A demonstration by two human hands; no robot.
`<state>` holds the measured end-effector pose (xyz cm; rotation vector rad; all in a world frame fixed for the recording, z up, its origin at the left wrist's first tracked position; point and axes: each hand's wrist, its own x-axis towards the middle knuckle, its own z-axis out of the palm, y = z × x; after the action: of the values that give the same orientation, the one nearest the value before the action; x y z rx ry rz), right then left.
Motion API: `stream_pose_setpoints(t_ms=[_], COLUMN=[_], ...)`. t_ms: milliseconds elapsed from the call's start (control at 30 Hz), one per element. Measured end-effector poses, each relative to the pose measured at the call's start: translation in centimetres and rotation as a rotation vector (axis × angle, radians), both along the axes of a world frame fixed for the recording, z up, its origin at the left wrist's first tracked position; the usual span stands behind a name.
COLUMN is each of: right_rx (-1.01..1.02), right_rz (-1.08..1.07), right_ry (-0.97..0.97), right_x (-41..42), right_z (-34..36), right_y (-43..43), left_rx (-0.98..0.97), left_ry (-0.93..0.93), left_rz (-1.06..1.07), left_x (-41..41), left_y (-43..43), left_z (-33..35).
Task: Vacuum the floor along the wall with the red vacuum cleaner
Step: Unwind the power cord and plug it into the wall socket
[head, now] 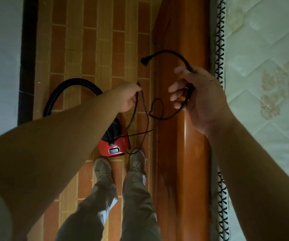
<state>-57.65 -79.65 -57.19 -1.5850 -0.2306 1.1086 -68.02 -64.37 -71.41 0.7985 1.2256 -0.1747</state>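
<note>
The red vacuum cleaner (pixel 118 145) stands on the tiled floor just ahead of my shoes, partly hidden by my left forearm. Its black hose (pixel 67 87) arcs away to the left toward the wall. A thin black power cord (pixel 144 122) rises from the vacuum in loose loops. My left hand (pixel 127 98) pinches the cord above the vacuum. My right hand (pixel 197 96) holds a thicker stretch of the same cord, which curves up and over to the black plug (pixel 144 60) hanging free in the air.
A pale wall (pixel 1 58) with a dark skirting board (pixel 27 63) runs along the left. On the right stands a polished wooden bed frame (pixel 180 145) carrying a quilted mattress (pixel 265 66). The strip of floor (pixel 91 40) between them is narrow.
</note>
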Motion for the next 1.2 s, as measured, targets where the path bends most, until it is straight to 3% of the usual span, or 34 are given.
stream_pose_setpoints(t_ms=[200,433,933,1200], right_rx=[0.002,0.005,0.042,-0.016], right_rz=[-0.050,-0.077,0.160,0.397], right_ry=[0.036,0.059,-0.051,-0.121], right_x=[0.0,-1.9,-12.2,-14.9], right_z=[3.0,9.9,22.4,26.1], right_y=[0.0,-0.6,-5.9,-6.9], left_rx=[0.107,0.133,-0.190,-0.010], left_ry=[-0.028,-0.265,-0.534,-0.600], left_rz=[-0.036,-0.016,0.408,0.455], left_x=[-0.2,-3.8,-11.5,-17.3], left_y=[-0.7,-3.1,-4.7,-7.4], left_z=[4.8,16.3,34.6,40.1])
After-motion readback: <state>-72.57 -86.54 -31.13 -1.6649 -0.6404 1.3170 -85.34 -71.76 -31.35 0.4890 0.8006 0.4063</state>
